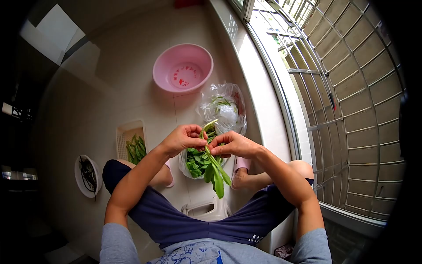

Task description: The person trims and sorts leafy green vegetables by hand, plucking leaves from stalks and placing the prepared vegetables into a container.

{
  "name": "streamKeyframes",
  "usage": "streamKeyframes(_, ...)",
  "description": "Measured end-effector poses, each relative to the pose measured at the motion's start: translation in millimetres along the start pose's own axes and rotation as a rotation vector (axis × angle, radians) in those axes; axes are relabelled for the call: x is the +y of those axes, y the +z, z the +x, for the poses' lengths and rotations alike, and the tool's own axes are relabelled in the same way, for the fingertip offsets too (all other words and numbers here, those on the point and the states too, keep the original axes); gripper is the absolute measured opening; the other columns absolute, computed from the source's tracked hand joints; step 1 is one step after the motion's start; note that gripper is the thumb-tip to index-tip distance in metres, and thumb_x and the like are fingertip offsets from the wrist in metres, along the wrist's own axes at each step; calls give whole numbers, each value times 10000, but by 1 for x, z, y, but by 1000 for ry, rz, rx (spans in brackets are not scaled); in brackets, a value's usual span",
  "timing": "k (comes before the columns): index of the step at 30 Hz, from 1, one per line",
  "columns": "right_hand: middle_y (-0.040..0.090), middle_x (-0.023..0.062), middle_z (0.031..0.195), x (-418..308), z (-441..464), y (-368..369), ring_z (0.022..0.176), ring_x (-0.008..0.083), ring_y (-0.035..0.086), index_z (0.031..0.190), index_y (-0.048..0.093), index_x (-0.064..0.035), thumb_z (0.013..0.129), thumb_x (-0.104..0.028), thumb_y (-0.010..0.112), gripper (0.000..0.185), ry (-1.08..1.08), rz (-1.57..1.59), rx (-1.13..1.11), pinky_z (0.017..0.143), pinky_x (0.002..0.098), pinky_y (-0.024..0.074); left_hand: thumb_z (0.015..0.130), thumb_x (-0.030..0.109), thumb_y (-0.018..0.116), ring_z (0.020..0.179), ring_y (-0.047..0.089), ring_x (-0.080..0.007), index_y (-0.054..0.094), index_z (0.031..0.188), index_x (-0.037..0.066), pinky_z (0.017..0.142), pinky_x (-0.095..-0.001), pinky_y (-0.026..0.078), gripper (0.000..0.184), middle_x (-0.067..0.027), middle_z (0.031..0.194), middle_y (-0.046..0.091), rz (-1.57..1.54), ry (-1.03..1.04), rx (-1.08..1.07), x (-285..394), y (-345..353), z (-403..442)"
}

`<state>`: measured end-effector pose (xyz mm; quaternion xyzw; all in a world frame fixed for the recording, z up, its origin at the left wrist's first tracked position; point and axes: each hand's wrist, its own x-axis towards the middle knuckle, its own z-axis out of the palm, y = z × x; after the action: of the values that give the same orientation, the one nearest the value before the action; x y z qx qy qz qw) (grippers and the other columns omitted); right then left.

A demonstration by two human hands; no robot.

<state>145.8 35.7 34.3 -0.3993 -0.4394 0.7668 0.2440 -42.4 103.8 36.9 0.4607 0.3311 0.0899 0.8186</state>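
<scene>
Between both hands hangs a leafy green vegetable stalk (217, 177), its pale stem end up and its leaves pointing down toward my lap. My left hand (183, 140) pinches the stem near its upper end. Just to the right and slightly lower, my right hand (233, 145) is closed on the same stem. Below them on the floor lies a pile of leafy greens (197, 163) in a clear plastic bag, partly hidden by the hands. Beyond it sits another clear plastic bag (225, 113) with some green stems inside.
A pink basin (163, 72) with red print stands farther off on the tiled floor. On the left are a cream basket (124, 127) holding long green pods and a white bowl (79, 181) with dark strips. A window ledge (263, 97) and metal bars (351, 114) run along the right.
</scene>
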Motion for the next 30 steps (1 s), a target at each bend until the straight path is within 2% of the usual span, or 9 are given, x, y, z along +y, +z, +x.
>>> streamKeyframes(5, 478, -46, 623, 0, -1, -3, 508, 22, 369, 765, 566, -33, 759, -173, 577, 141, 22, 72, 64, 448, 168, 284, 705, 46, 594, 612, 537, -104, 507, 838, 4, 586, -203, 445, 165, -49, 698, 556, 16, 50, 8, 2, -1, -1)
streamKeyframes(11, 477, -50, 598, -7, -4, -5, 504, 23, 380, 756, 572, -35, 727, -195, 614, 168, -8, -51, 15, 451, 166, 299, 700, 54, 599, 591, 530, -100, 512, 837, 0, 567, -200, 440, 171, -47, 682, 553, 54, 59, 51, 2, -1, 0)
streamKeyframes(13, 480, -51, 592, -7, -4, -2, 521, 16, 392, 756, 573, -36, 705, -211, 637, 193, -45, -222, 5, 455, 165, 302, 700, 56, 600, 588, 530, -99, 513, 837, -1, 564, -200, 440, 172, -47, 679, 553, 60, 60, 65, 1, -1, 0)
streamKeyframes(19, 524, -32, 632, -4, -3, -2, 583, 25, 438, 791, 584, -18, 700, -210, 640, 220, -89, -326, 1, 511, 189, 368, 692, 31, 597, 575, 539, -103, 513, 825, 2, 560, -208, 453, 160, -49, 669, 553, 56, 38, 81, 1, -2, 1)
streamKeyframes(21, 531, -24, 637, -1, -3, -5, 592, 33, 448, 797, 586, -13, 699, -208, 640, 225, -114, -336, -7, 526, 198, 381, 692, 35, 600, 575, 545, -107, 514, 828, 2, 560, -211, 457, 164, -51, 666, 557, 41, -10, -36, 2, -5, 1)
streamKeyframes(24, 546, 0, 644, 2, -2, -6, 601, 47, 462, 800, 586, 0, 711, -182, 624, 206, -162, -425, 5, 544, 215, 397, 695, 40, 601, 573, 550, -110, 513, 819, 4, 560, -215, 461, 156, -56, 663, 562, 75, -17, -58, 2, -4, 1)
streamKeyframes(26, 553, 22, 639, -1, -3, -2, 601, 57, 469, 808, 579, 8, 725, -150, 593, 179, -145, -564, 71, 552, 229, 405, 700, 47, 599, 572, 548, -107, 507, 820, 3, 554, -208, 459, 158, -58, 672, 562, 83, -3, -12, 0, -3, 1)
streamKeyframes(30, 538, 29, 622, 5, 2, 4, 583, 62, 462, 813, 568, 16, 725, -119, 564, 162, -201, -569, 186, 540, 230, 399, 705, 54, 597, 564, 545, -104, 500, 811, 3, 544, -198, 455, 153, -59, 672, 561, 75, 27, 49, -3, 0, 3)
